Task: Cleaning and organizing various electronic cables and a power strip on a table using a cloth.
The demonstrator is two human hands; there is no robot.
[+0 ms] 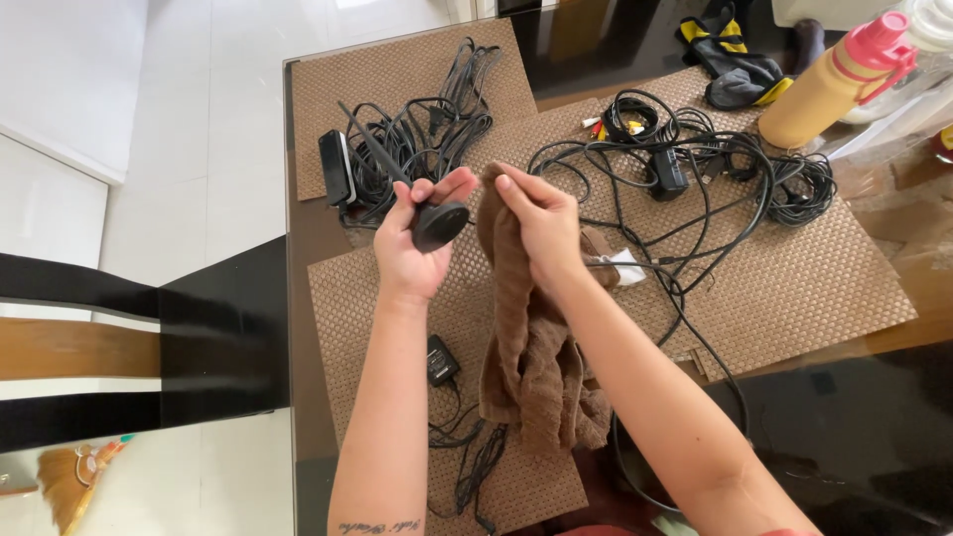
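You're working over a glass table (298, 248) covered by three woven brown mats (794, 288). One black round-based antenna (437, 223) is sitting in your left hand (412, 238), fingers curled around its base, rod slanting up toward the far-left corner. Your right hand (541, 223) is pinching one brown towel (531, 367), which is hanging down over the near mat. Tangled black cables (685, 169) are crowding the middle; a small black adapter (442, 359) is lying near the front edge. One mustard bottle with pink cap (834, 84) is standing at the far-right corner.
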